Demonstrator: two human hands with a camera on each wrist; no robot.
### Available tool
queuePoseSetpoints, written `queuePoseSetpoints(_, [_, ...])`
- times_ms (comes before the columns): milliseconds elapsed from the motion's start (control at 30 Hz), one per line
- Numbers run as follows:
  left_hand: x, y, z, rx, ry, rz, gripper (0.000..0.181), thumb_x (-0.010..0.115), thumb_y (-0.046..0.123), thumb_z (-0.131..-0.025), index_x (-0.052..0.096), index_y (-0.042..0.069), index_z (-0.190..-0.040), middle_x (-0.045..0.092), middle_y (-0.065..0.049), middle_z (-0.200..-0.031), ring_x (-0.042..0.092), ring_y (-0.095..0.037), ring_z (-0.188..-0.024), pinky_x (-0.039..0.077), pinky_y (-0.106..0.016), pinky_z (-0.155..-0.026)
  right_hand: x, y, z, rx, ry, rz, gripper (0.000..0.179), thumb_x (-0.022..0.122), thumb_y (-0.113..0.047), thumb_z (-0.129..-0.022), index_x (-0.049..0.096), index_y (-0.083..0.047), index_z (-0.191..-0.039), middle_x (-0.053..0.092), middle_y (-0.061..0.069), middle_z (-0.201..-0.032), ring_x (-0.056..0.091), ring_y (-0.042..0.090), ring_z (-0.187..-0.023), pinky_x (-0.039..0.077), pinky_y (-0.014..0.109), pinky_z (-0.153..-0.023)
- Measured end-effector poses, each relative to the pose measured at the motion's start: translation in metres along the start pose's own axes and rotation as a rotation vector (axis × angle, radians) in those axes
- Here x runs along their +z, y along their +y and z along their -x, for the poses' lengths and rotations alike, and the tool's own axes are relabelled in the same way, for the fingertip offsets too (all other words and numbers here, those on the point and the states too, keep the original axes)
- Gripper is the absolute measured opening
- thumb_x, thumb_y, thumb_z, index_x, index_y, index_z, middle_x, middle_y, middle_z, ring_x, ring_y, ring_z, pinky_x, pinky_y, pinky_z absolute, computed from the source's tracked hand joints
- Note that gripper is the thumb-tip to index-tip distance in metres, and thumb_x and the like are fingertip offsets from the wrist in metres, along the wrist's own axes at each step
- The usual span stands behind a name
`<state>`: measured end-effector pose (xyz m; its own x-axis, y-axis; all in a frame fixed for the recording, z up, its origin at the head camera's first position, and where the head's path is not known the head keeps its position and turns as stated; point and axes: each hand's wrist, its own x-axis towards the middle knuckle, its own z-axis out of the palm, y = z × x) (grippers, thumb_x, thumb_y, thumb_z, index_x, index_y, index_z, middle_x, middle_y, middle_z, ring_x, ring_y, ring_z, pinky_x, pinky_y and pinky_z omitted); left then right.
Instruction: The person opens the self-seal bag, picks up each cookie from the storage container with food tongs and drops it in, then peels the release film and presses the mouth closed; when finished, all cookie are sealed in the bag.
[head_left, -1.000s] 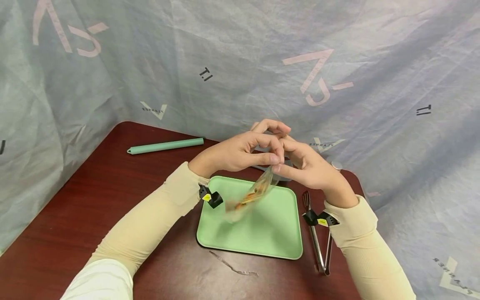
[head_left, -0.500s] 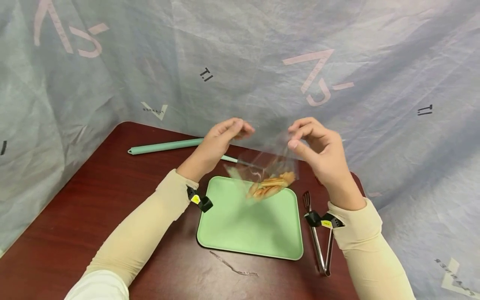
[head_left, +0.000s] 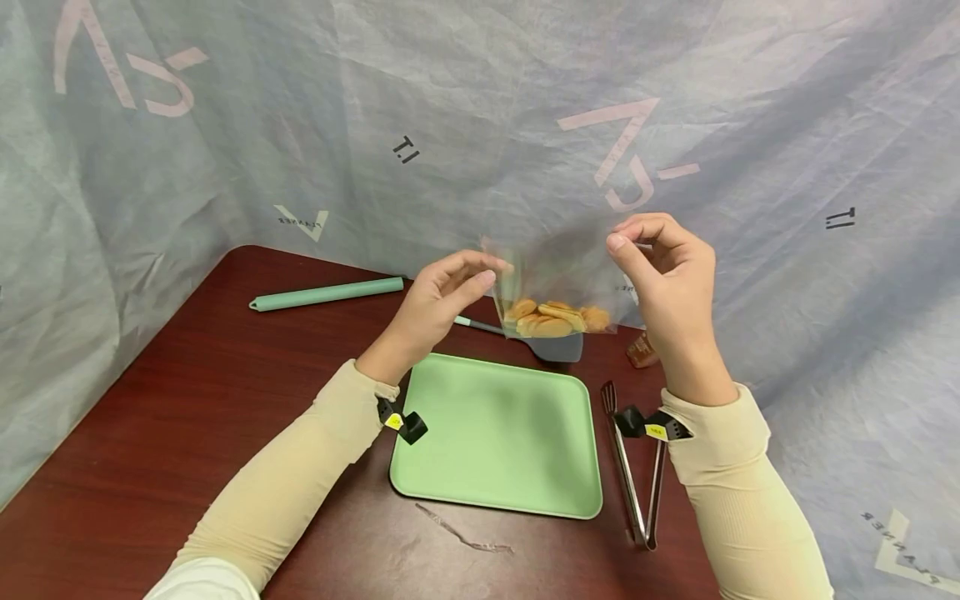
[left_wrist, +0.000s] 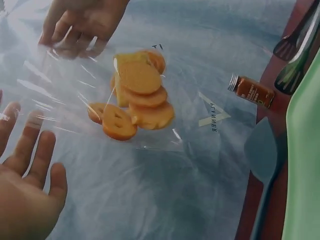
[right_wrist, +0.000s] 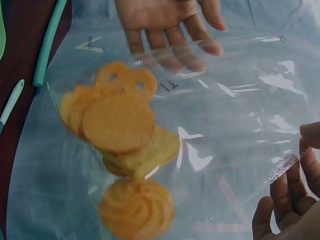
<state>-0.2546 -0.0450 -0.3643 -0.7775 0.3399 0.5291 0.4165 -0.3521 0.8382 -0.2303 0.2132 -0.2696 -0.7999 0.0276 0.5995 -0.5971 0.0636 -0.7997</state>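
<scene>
A clear plastic bag [head_left: 558,271] hangs above the far edge of the green tray [head_left: 491,450], with yellow-orange cookies [head_left: 551,321] gathered along its bottom. Through the film in the right wrist view show a swirled cookie [right_wrist: 137,207], a flat round one [right_wrist: 119,122] and a pretzel-shaped one. My right hand [head_left: 667,279] pinches the upper edge of the bag between thumb and fingertips, near a ribbed strip [right_wrist: 282,169]. At the bag's other side, my left hand [head_left: 438,296] has its fingers stretched out against the film, as the left wrist view shows [left_wrist: 30,185].
Behind the tray lies a grey spatula [head_left: 557,347], with a small brown bottle [head_left: 642,351] to its right. Metal tongs [head_left: 637,492] lie right of the tray. A green stick [head_left: 326,294] is at back left, a crumpled clear strip [head_left: 465,537] at the front.
The hands were together at the bag's top, then moved apart. The bag has swung up and away from over the tray and spread out, its cookies settling at the bottom.
</scene>
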Motion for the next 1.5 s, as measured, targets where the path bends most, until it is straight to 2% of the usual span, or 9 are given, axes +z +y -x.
queuePoseSetpoints(167, [0.005, 0.006, -0.006, 0.084, 0.107, -0.015, 0.013, 0.062, 0.012, -0.103, 0.071, 0.005, -0.109, 0.067, -0.015, -0.111, 0.062, -0.031, -0.108, 0.047, -0.046, -0.100, -0.003, 0.005, 0.000, 0.022, 0.011, -0.031, 0.014, 0.078, 0.002, -0.087, 0.068, 0.009, -0.091, 0.067, 0.012, -0.089, 0.059, 0.021, -0.078, 0.042, 0.029, -0.069])
queuePoseSetpoints(333, [0.005, 0.020, -0.016, 0.151, 0.191, -0.038, 0.012, 0.065, 0.009, -0.101, 0.074, 0.003, -0.106, 0.069, -0.014, -0.102, 0.064, -0.032, -0.095, 0.050, -0.046, -0.093, -0.007, 0.007, -0.001, 0.046, 0.011, -0.106, 0.017, 0.077, 0.005, -0.087, 0.067, 0.013, -0.097, 0.069, 0.015, -0.087, 0.064, 0.024, -0.077, 0.051, 0.030, -0.074])
queuePoseSetpoints(533, [0.005, 0.036, -0.026, 0.238, 0.274, -0.173, 0.016, 0.067, 0.010, -0.100, 0.076, 0.001, -0.110, 0.072, -0.009, -0.099, 0.067, -0.031, -0.092, 0.051, -0.042, -0.089, -0.006, 0.004, -0.002, 0.054, 0.036, -0.165, 0.022, 0.077, 0.003, -0.088, 0.066, 0.017, -0.100, 0.071, 0.017, -0.087, 0.066, 0.025, -0.077, 0.054, 0.032, -0.077])
queuePoseSetpoints(667, [0.006, 0.039, -0.028, 0.254, 0.294, -0.218, 0.015, 0.066, 0.010, -0.100, 0.075, 0.001, -0.108, 0.072, -0.008, -0.100, 0.066, -0.030, -0.089, 0.051, -0.040, -0.084, -0.003, 0.007, -0.001, 0.058, 0.035, -0.187, 0.021, 0.076, 0.003, -0.089, 0.066, 0.017, -0.100, 0.072, 0.018, -0.088, 0.066, 0.025, -0.078, 0.053, 0.033, -0.078])
queuePoseSetpoints(800, [0.005, 0.040, -0.028, 0.225, 0.310, -0.194, 0.014, 0.065, 0.008, -0.100, 0.074, -0.002, -0.107, 0.069, -0.011, -0.100, 0.064, -0.031, -0.089, 0.050, -0.039, -0.085, -0.001, 0.011, 0.002, 0.051, 0.028, -0.186, 0.018, 0.075, 0.002, -0.090, 0.067, 0.016, -0.099, 0.072, 0.018, -0.092, 0.067, 0.026, -0.081, 0.053, 0.034, -0.079])
queuePoseSetpoints(967, [0.005, 0.045, -0.027, 0.195, 0.339, -0.184, 0.014, 0.065, 0.004, -0.100, 0.072, -0.006, -0.105, 0.069, -0.011, -0.097, 0.064, -0.030, -0.090, 0.051, -0.039, -0.086, 0.001, 0.013, 0.003, 0.020, 0.026, -0.239, 0.018, 0.074, 0.006, -0.090, 0.065, 0.018, -0.099, 0.072, 0.021, -0.094, 0.067, 0.028, -0.082, 0.053, 0.034, -0.077])
queuePoseSetpoints(1200, [0.014, 0.068, -0.021, 0.265, 0.330, -0.205, 0.014, 0.063, -0.003, -0.099, 0.070, -0.013, -0.104, 0.073, -0.018, -0.100, 0.068, -0.021, -0.094, 0.053, -0.041, -0.088, 0.004, 0.012, 0.003, -0.033, 0.077, -0.227, 0.021, 0.075, 0.008, -0.088, 0.063, 0.022, -0.099, 0.072, 0.023, -0.093, 0.066, 0.029, -0.077, 0.053, 0.034, -0.073])
queuePoseSetpoints(1367, [0.012, 0.067, -0.021, 0.300, 0.337, -0.203, 0.014, 0.065, -0.005, -0.097, 0.071, -0.014, -0.105, 0.074, -0.017, -0.099, 0.069, -0.020, -0.089, 0.054, -0.041, -0.085, 0.004, 0.012, 0.002, -0.011, 0.085, -0.234, 0.020, 0.076, 0.010, -0.086, 0.065, 0.020, -0.099, 0.073, 0.022, -0.093, 0.067, 0.028, -0.079, 0.053, 0.032, -0.073])
queuePoseSetpoints(1500, [0.009, 0.063, -0.022, 0.367, 0.333, -0.206, 0.015, 0.065, -0.009, -0.095, 0.067, -0.013, -0.109, 0.074, -0.020, -0.094, 0.068, -0.020, -0.085, 0.054, -0.039, -0.082, 0.006, 0.013, 0.003, -0.038, 0.105, -0.222, 0.019, 0.077, 0.011, -0.085, 0.060, 0.013, -0.094, 0.072, 0.024, -0.091, 0.069, 0.031, -0.080, 0.053, 0.033, -0.072])
